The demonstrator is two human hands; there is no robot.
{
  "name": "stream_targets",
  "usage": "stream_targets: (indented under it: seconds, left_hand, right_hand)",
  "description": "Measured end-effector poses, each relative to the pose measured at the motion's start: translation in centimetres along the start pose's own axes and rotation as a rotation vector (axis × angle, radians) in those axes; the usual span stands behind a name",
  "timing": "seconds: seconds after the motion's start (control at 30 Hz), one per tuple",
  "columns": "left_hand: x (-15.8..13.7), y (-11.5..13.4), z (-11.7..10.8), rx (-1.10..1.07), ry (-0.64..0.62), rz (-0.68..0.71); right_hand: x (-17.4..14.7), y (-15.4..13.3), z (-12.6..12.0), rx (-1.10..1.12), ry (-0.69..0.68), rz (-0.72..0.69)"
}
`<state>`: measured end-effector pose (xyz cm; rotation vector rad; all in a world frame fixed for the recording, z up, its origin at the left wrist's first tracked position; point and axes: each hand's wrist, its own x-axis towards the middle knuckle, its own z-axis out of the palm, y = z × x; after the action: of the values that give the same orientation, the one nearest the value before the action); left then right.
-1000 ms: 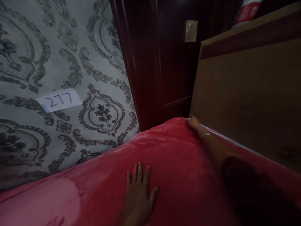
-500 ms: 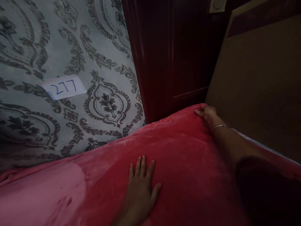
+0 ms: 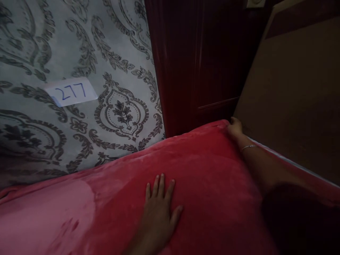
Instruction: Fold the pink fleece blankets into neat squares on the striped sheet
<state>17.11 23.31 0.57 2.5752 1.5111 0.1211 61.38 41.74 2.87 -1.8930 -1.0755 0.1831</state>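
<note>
You are resting your left hand (image 3: 158,212) flat on a thick, plush red blanket (image 3: 202,187), palm down, with its fingers lying straight and slightly spread and its thumb pointing out to the right. Your right hand (image 3: 236,128) is reaching to the blanket's raised far right corner and touching it there; the fingertips are blurring into shadow, so whether they are gripping the cloth can't be made out. A thin, silvery bracelet (image 3: 249,146) is circling your right wrist, and a dark sleeve (image 3: 294,216) is covering the arm farther back.

The blanket is spreading across the lower part of the view, showing a large paler pink patch (image 3: 53,212) at left. Its far edge is running along a grey-and-white damask-patterned wall (image 3: 122,113), where a white paper slip (image 3: 71,92) is bearing a blue handwritten "277". Beyond the corner, a glossy dark red panel (image 3: 180,81) is standing upright, and a large brown cardboard-like board (image 3: 297,85) is rising beside your right hand.
</note>
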Motion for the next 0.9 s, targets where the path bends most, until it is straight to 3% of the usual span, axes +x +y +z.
stream_targets:
  seconds: [0.07, 0.13, 0.17, 0.27, 0.33, 0.4, 0.53, 0.6, 0.73, 0.9]
  left_hand:
    - [0.1, 0.0, 0.0, 0.003, 0.004, 0.004]
    - [0.3, -0.1, 0.1, 0.011, 0.005, 0.009]
    - [0.4, -0.2, 0.2, 0.016, 0.008, 0.009]
    - [0.5, -0.6, 0.8, 0.031, 0.034, 0.009]
    - [0.6, -0.8, 1.1, 0.037, 0.066, 0.022]
    - [0.6, -1.1, 1.4, 0.043, 0.087, 0.034]
    - [0.7, -1.1, 1.5, 0.053, 0.071, 0.031]
    - [0.7, -1.1, 1.5, 0.053, 0.075, 0.031]
    - [0.7, -1.0, 1.2, 0.050, 0.071, 0.034]
    - [0.7, -0.6, 0.6, 0.046, 0.023, 0.021]
  right_hand:
    - [-2.0, -1.2, -0.3, -0.122, -0.016, -0.074]
    - [-5.5, -2.3, 0.4, -0.133, -0.118, -0.190]
    - [-7.7, -2.7, 1.0, -0.142, -0.197, -0.270]
    - [-13.4, -3.1, 3.1, -0.287, -0.631, -0.718]
    - [-14.4, -2.3, 3.4, -0.374, -0.750, -0.812]
    - [-12.8, -0.6, 2.3, -0.471, -0.695, -0.721]
    - [-6.2, 5.0, -2.0, -0.625, -0.461, -0.275]
    - [-4.1, 7.6, -3.7, -0.618, -0.428, -0.151]
    - [-3.5, 10.0, -4.7, -0.573, -0.438, -0.143]
    - [-4.4, 9.3, -4.4, -0.568, -0.413, -0.144]
